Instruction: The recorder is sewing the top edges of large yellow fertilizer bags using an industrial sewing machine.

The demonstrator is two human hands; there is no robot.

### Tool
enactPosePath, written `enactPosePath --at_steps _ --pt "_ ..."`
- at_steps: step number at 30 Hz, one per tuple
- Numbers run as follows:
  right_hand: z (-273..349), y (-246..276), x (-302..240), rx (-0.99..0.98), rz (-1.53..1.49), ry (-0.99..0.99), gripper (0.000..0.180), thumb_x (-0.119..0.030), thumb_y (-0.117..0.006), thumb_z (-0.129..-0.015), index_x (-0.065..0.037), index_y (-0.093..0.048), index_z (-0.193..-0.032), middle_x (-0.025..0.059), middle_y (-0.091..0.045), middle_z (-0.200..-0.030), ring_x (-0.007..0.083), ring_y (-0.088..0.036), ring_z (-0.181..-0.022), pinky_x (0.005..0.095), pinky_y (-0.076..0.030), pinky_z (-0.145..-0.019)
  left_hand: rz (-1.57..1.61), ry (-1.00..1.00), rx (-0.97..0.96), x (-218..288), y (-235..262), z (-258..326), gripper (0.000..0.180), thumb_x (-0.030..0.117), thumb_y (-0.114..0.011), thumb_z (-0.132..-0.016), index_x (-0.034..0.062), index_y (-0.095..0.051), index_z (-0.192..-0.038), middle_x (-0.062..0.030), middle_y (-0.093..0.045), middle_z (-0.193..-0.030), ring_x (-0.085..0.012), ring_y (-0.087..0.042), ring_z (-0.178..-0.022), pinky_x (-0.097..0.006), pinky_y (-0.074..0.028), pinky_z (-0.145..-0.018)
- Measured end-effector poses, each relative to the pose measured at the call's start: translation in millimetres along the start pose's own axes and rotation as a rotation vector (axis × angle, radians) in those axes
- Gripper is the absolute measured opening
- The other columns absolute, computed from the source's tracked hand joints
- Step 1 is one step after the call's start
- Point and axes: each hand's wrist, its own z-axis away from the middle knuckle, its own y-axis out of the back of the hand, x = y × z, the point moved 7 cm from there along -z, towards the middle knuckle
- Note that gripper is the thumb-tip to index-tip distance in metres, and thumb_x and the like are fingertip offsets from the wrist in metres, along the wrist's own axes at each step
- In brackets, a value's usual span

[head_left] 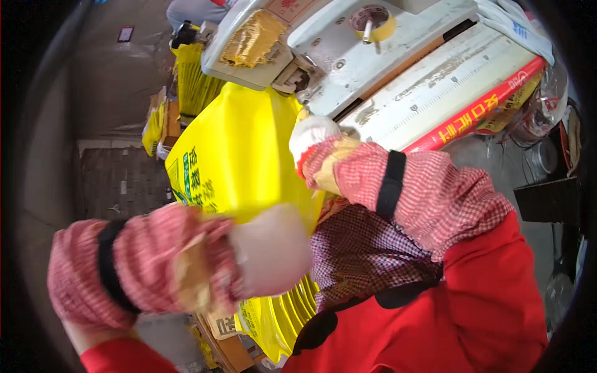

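A large yellow bag point(239, 146) with dark green print hangs with its upper edge at the head of a grey-white machine, which looks like an industrial sewing machine point(249, 59). My right hand point(315, 138), in a white glove, is closed at the bag's upper right edge, close under the machine head. Its fingertips are mostly hidden. My left hand point(270, 252), also in a white glove, is in front of the lower part of the bag. Motion smears it, so its fingers cannot be made out. Red-checked sleeve covers with black bands cover both forearms.
More yellow bags point(283, 320) lie stacked below my left hand, near my lap. Another yellow stack point(193, 81) stands beyond the machine at the left. A tape roll point(373, 25) rests on the machine top. A red-edged white panel point(448, 81) extends right.
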Motion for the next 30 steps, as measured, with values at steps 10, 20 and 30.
enactPosePath --at_steps 10,20,30 --pt "-9.6 76.1 -13.2 0.057 -1.989 1.619 0.021 -0.022 -0.062 -0.084 -0.001 -0.060 -0.081 0.0154 -0.062 -0.072 0.0275 -0.062 -0.065 0.0419 -0.050 -0.057 -0.023 -0.411 -0.177 36.7 -0.5 -3.1 0.010 0.018 -0.063 -0.071 0.0100 -0.067 -0.068 -0.0043 -0.061 -0.063 -0.0247 -0.060 -0.061 -0.034 -0.049 -0.061" --pt "-9.0 13.4 13.4 0.322 -2.004 1.322 0.024 -0.022 -0.057 -0.088 0.001 -0.064 -0.093 0.0200 -0.064 -0.092 0.0375 -0.062 -0.085 0.0486 -0.049 -0.079 0.056 -0.475 -0.146 30.4 20.8 -0.4 0.009 0.023 -0.066 -0.069 0.0154 -0.069 -0.066 -0.0043 -0.061 -0.059 -0.0235 -0.063 -0.062 -0.037 -0.048 -0.060" --pt "-37.2 -54.0 43.3 0.377 -2.846 0.325 0.032 -0.028 -0.046 -0.094 0.001 -0.059 -0.098 0.0185 -0.064 -0.087 0.0320 -0.065 -0.076 0.0445 -0.054 -0.072 0.356 -0.300 0.077 37.0 2.4 -42.1 0.022 0.024 -0.060 -0.080 0.0135 -0.062 -0.099 -0.0103 -0.063 -0.069 -0.0301 -0.064 -0.065 -0.040 -0.053 -0.060"
